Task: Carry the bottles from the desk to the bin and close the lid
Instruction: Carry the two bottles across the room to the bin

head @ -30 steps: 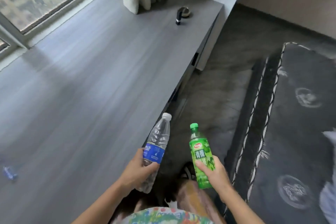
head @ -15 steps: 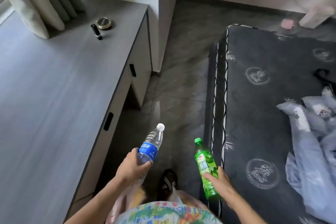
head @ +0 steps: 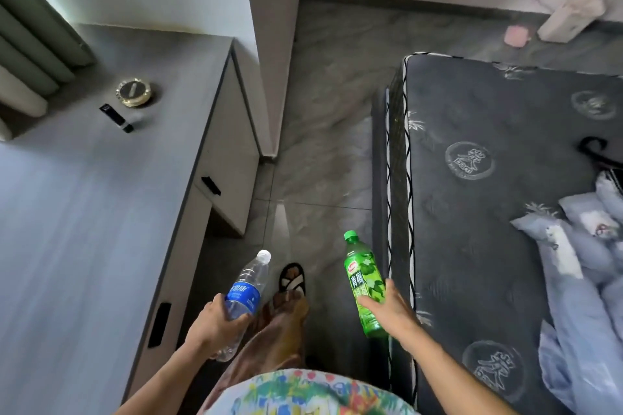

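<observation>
Now each of the two hands carries one bottle above the dark tiled floor (head: 323,131), in the passage between the bench (head: 84,212) and the bed (head: 488,212). The left hand (head: 215,323) is wrapped around the lower half of a clear water bottle (head: 244,296) with a blue label and a white cap; the fingers curl over its body just below the label, and the bottle tilts up and to the right, its cap pointing away from the person. The right hand (head: 392,310) grips a green drink bottle (head: 364,283) around its lower part, thumb on the left side and fingers on the right, with the green cap tilted up and slightly left. The two bottles are apart from each other, with a sandalled foot (head: 292,280) on the floor between them.

The clear bottle hangs just beside the bench's front edge, off its surface. The green bottle is close to the near edge of the dark mattress. On the bench's far corner lie a round metal dish (head: 133,93) and a small black stick-shaped thing (head: 116,118), near a curtain (head: 30,54). Pale blue bedding (head: 580,280) is bunched on the right side of the bed.
</observation>
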### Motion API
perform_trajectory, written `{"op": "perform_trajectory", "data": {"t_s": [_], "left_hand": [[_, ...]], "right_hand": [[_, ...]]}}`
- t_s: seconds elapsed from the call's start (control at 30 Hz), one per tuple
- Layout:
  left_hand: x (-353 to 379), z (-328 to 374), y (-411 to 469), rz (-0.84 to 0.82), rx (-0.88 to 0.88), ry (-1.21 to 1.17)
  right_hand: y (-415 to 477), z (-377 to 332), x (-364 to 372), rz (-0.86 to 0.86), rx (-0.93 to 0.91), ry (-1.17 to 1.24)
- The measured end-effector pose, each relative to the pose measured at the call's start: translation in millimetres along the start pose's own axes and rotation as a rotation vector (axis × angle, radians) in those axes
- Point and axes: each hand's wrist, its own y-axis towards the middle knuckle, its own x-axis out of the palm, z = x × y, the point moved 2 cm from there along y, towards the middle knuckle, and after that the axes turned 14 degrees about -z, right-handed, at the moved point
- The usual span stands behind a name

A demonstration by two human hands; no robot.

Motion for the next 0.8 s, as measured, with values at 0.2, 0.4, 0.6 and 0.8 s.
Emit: {"op": "perform_trajectory", "data": {"t_s": [0.2,0.4,0.6,0.8], "left_hand": [[-61.0,59.4,53.3,-0.076,0.004,-0.003],[-111.4,165.1,108.4,-0.109,0.104,0.172],[-150.3,283.1,172.6,-0.096,0.185,0.249],[-191.7,388.7,236.6,-0.103,0.186,0.232]], "right_hand": [[43.4,-71.0,-59.5,0.03,-0.002,0.034],[77.8,-94.3,-115.5,0.059,0.098,0.087],[123.0,-103.4,-175.6,0.029,0.231,0.108],[180.6,-135.3,-260.8,0.015,0.226,0.138]]}}
